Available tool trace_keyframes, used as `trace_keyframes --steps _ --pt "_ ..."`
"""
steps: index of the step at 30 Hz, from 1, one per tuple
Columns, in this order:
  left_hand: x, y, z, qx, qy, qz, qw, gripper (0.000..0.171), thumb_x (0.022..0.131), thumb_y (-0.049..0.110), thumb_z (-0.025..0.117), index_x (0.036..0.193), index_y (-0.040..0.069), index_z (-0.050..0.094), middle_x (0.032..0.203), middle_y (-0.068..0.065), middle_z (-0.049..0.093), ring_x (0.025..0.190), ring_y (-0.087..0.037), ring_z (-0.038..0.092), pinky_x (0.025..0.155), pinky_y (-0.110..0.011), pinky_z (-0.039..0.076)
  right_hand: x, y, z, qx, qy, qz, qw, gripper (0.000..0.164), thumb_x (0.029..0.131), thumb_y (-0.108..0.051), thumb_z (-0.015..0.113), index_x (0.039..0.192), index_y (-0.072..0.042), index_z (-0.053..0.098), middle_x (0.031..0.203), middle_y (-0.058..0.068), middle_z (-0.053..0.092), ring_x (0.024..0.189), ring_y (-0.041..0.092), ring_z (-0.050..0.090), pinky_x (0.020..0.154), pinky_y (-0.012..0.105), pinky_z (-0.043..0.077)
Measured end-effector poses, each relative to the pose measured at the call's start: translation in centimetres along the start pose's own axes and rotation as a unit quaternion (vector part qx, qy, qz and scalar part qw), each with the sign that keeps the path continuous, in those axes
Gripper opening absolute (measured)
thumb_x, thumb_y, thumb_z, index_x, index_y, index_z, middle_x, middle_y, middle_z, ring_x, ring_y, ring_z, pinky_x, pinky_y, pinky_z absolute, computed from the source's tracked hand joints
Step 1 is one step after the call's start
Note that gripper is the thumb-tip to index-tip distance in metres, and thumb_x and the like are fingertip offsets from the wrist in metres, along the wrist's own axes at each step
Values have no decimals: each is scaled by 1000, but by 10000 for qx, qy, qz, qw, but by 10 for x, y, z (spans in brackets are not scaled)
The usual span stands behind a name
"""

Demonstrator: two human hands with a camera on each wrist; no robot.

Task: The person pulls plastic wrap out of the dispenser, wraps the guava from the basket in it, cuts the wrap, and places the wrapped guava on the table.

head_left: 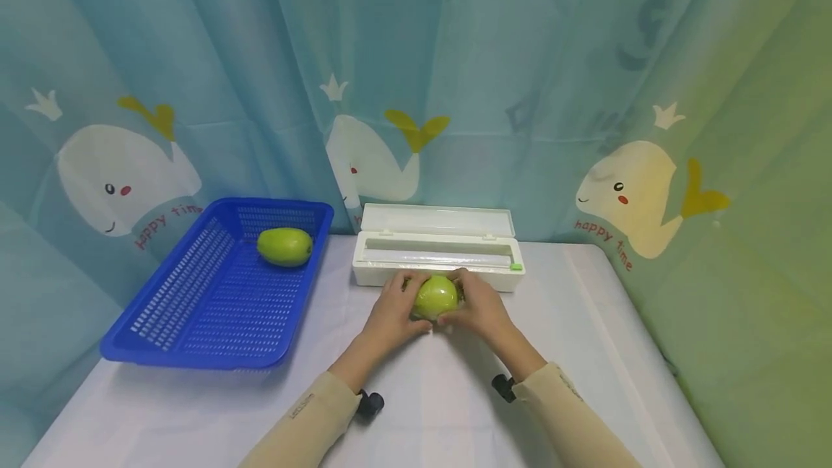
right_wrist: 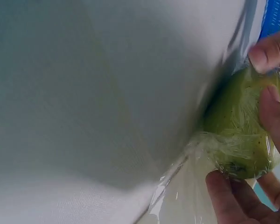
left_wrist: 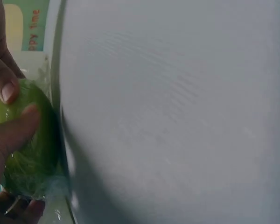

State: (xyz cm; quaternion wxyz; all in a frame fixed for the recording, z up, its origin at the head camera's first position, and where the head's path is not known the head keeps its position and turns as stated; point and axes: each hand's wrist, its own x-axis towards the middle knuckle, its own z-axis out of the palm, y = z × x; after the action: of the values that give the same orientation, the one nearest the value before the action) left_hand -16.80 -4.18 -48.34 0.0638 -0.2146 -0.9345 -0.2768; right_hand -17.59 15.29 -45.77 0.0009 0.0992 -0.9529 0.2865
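A person is holding a rounded, bright green fruit wrapped in clear, glossy plastic film (head_left: pixel 436 297) between two bare hands, just in front of a long white plastic film dispenser box (head_left: pixel 365 276). The left hand (head_left: pixel 393 305) is gripping the fruit from its left side, with the thumb pressing on the near face and the other fingers curling round it. The right hand (head_left: pixel 479 303) is gripping it from the right in the same way, its thumb lying near the left thumb. In the right wrist view the film is bunching into creases at one end of the fruit, and a loose sheet is spreading beyond it. Whether the fruit's underside is touching the white cloth-covered table (head_left: pixel 422 396) cannot be told.

Behind the hands, the dispenser's white hinged lid (head_left: pixel 438 221) is standing raised at the back; a pale roll (head_left: pixel 435 258) is lying inside, and a small bright green piece (head_left: pixel 516 266) is sitting at the right end of the front edge. To the left, a blue perforated plastic basket (head_left: pixel 110 347) is holding a second, oblong green fruit (head_left: pixel 284 247) near its far right corner. Beige sleeves (head_left: pixel 305 421) are covering the forearms, and a blue-green curtain printed with white whales (head_left: pixel 520 78) is hanging behind the table.
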Motion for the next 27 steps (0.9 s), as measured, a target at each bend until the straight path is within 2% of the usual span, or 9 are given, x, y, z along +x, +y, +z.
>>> trace_keyframes --steps 3,8,12,16,19,23,25,27 --pt "3 1 1 -68 38 -52 10000 86 73 32 89 146 22 46 134 -11 49 121 -32 52 97 -48 49 0 2 -4 -20 -10 -143 9999 78 61 -30 96 128 -12 61 108 7 68 95 22 62 86 42 52" --pt "6 4 -1 -288 28 -185 9994 83 73 34 88 145 22 49 131 -10 53 120 -32 54 100 -49 47 4 8 -8 117 -145 -264 9995 73 66 -32 93 130 -12 63 112 6 71 96 20 64 85 41 53" --pt "7 2 -1 -437 -60 -318 9985 82 74 34 88 144 16 47 133 -12 54 123 -32 53 104 -49 45 7 10 -11 342 -323 -286 9985 71 69 -33 91 130 -10 64 109 6 72 93 17 66 83 40 54" --pt "8 -1 -2 -731 -141 -414 9964 80 75 33 88 140 12 46 135 -14 52 125 -32 51 106 -49 43 11 9 -16 339 -555 -361 9972 61 73 -31 89 128 -13 67 105 2 73 90 14 63 83 38 52" --pt "8 -5 -4 -949 -291 -506 9938 78 75 34 88 138 12 47 136 -13 49 125 -30 50 107 -47 42 15 6 -20 369 -840 -305 9953 59 75 -31 87 129 -16 68 105 1 73 90 13 62 84 37 51" --pt "5 -13 -5 -1179 -388 -374 9916 77 76 36 87 139 13 47 137 -13 47 126 -30 49 108 -49 41 19 5 -23 551 -1138 -80 9919 63 76 -30 87 133 -15 65 108 4 74 93 14 65 86 37 53" --pt "2 -16 -5 -1577 -238 -272 9868 74 78 31 86 140 12 50 139 -13 48 128 -31 49 109 -50 41 19 4 -23 600 -1156 -2 9915 64 75 -29 87 133 -14 65 110 5 74 96 16 66 88 39 53" --pt "-3 -16 -4 -2165 201 -315 9756 65 80 20 84 137 10 55 140 -13 48 130 -33 48 108 -51 42 18 3 -23 597 -1122 53 9919 66 74 -29 88 133 -13 65 112 7 74 99 18 67 90 40 53"
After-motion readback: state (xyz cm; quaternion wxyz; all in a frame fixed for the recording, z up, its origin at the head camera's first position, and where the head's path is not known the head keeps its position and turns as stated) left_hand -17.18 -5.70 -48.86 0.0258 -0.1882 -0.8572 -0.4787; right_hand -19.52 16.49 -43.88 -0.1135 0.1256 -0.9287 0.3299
